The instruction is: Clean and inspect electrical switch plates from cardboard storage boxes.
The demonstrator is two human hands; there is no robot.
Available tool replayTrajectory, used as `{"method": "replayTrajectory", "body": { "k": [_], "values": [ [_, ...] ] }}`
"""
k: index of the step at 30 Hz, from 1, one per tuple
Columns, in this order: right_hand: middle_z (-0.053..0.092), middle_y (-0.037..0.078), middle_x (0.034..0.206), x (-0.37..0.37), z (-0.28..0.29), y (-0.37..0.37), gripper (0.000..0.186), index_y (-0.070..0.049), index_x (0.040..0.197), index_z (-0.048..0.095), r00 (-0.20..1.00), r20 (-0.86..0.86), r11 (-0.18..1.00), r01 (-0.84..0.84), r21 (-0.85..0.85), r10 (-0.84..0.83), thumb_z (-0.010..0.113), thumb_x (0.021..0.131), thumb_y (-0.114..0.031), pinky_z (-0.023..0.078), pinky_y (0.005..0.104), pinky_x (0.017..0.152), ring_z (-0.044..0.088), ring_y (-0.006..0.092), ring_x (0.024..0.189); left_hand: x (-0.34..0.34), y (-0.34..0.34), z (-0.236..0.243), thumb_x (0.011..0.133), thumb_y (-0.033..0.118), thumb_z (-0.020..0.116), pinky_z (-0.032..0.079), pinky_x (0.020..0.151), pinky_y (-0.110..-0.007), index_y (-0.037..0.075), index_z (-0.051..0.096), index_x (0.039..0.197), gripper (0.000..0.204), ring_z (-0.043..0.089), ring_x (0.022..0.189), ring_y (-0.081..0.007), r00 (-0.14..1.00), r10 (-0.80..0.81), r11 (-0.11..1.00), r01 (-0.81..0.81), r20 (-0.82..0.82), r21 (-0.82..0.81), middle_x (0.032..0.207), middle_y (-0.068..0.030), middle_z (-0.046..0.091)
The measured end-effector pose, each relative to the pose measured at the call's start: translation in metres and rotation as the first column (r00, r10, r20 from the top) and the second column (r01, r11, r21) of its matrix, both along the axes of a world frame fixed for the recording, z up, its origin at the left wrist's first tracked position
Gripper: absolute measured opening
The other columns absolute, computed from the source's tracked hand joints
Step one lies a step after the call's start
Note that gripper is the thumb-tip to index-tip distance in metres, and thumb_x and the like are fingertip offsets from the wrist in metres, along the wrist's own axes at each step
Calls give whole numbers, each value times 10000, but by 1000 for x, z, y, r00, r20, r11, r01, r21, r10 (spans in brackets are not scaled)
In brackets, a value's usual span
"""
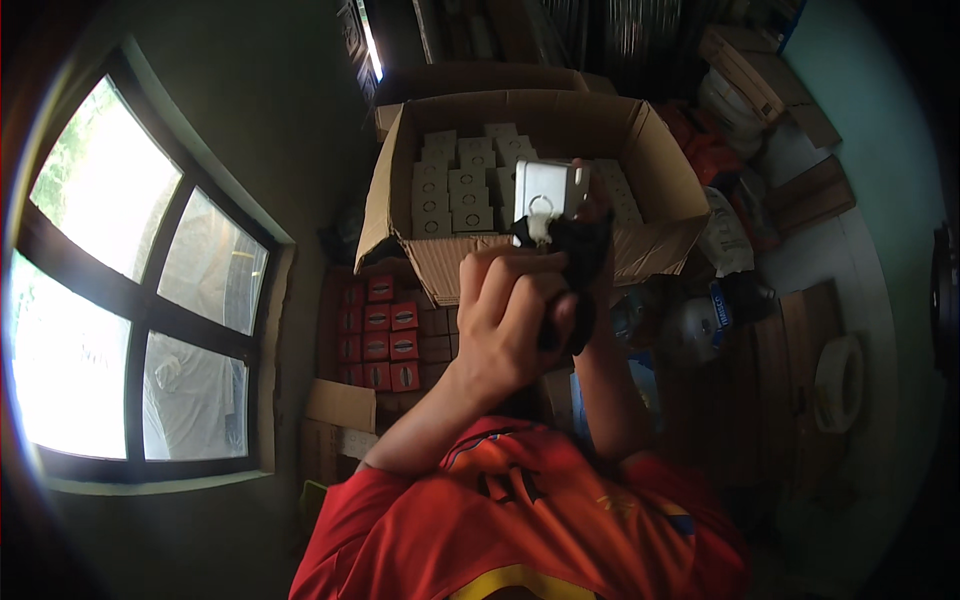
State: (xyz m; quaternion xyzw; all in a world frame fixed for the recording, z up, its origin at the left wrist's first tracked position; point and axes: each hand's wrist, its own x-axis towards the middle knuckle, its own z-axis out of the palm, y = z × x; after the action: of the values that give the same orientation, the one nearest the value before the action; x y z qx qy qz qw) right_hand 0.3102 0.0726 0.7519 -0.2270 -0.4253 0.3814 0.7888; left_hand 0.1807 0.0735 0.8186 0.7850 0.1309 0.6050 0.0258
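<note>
Above the front edge of a large cardboard box, I hold up a white plastic electrical box [545,187] with a round knockout mark on its face. My right hand [597,192] grips its right side, partly hidden behind a black cloth [578,245]. Curled fingers of my left hand [512,305] close on the black cloth, just below the white box. The cloth touches the white box's lower edge, where a pale patch shows. Inside the cardboard box [450,258], similar white electrical boxes [468,183] stand stacked in columns.
Small red cartons [376,345] are stacked at the left, below the big box. A window [150,270] fills the left wall. On the right lie a wrapped bundle [728,235], a white ring-shaped object [838,383] and cardboard pieces [815,190].
</note>
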Motion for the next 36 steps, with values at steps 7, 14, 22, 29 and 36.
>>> {"method": "replayTrajectory", "body": {
  "k": [7, 14, 22, 29, 36],
  "values": [
    [525, 92, 1358, 9, 2, 2, 628, -136, 1603, 258, 963, 47, 961, 267, -67, -264, 560, 1077, -297, 574, 325, 948, 624, 182, 1145, -12, -11, -10, 757, 159, 779, 466, 969, -479, -24, 452, 1348, 700, 477, 1226, -404, 989, 25, 938, -75, -148, -338, 1308, -270, 462],
    [540, 91, 1361, -2, 18, -7, 490, -122, 1514, 401, 876, 249, 879, 455, -141, -414, 510, 1097, -355, 550, 354, 1001, 619, 190, 1200, -17, 1, -11, 678, -40, 713, 478, 1042, -433, 19, 543, 1280, 629, 583, 1239, -379, 971, -163, 838, 231, 177, -494, 1343, -229, 546],
    [464, 115, 1463, -14, 15, -12, 553, -115, 1622, 240, 966, 43, 944, 259, -205, -256, 373, 1148, -366, 506, 347, 1030, 543, 179, 1282, -15, -4, -16, 888, -8, 644, 418, 1071, -419, 9, 508, 1388, 519, 523, 1216, -314, 1000, -4, 864, 3, 0, -503, 1285, -190, 497],
    [527, 102, 1415, -14, 20, -9, 543, -34, 1597, 302, 894, 283, 920, 384, -80, -348, 425, 1137, -296, 445, 342, 1080, 531, 154, 1281, -12, 4, -1, 807, 2, 710, 496, 960, -399, 18, 668, 1121, 317, 625, 1100, -353, 992, 109, 942, -84, 60, -325, 1171, -206, 599],
    [584, 68, 1398, 10, 4, -8, 495, -88, 1544, 404, 1000, 17, 997, 27, -75, -26, 457, 1131, -356, 543, 328, 1005, 607, 170, 1257, -9, 3, -21, 787, 10, 724, 528, 933, -427, 30, 687, 1106, 322, 640, 1088, -370, 979, 191, 928, -156, 72, -338, 1206, -217, 596]
  ]
}}
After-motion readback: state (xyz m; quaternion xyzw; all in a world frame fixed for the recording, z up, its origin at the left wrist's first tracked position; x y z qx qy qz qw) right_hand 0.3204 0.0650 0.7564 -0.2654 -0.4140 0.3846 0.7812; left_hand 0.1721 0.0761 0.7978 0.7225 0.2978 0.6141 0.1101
